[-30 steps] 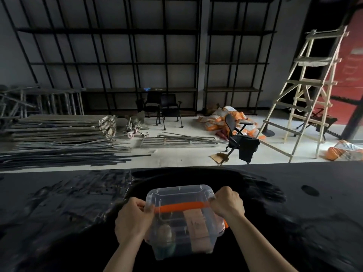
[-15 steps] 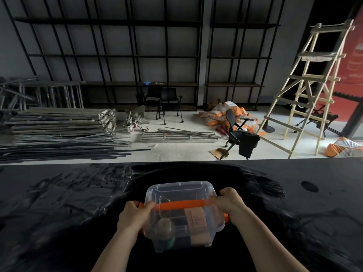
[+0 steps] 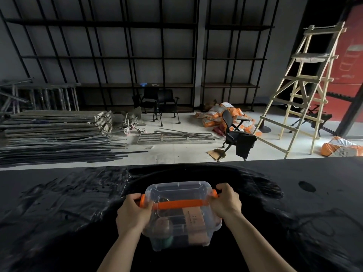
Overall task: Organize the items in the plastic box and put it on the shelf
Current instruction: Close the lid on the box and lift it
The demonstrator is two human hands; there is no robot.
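A clear plastic box (image 3: 177,191) with a closed lid and an orange handle (image 3: 180,203) across the top sits low in the middle, over a black surface (image 3: 59,203). Inside it show a brown cardboard packet (image 3: 194,222), a greenish round item (image 3: 163,238) and some metal parts. My left hand (image 3: 133,214) grips the box's left side at the handle end. My right hand (image 3: 225,203) grips the right side. Tall black metal shelves (image 3: 117,55) line the far wall, mostly bare.
Beyond the black surface's far edge lies a floor with stacked metal poles (image 3: 55,134) at left, black chairs (image 3: 161,103), an office chair (image 3: 235,134), orange sacks (image 3: 220,114) and a wooden ladder (image 3: 306,85) at right.
The box has tilted slightly in my hands and sits a little lower and nearer. The view has tipped down a bit. Both hands keep their grip.
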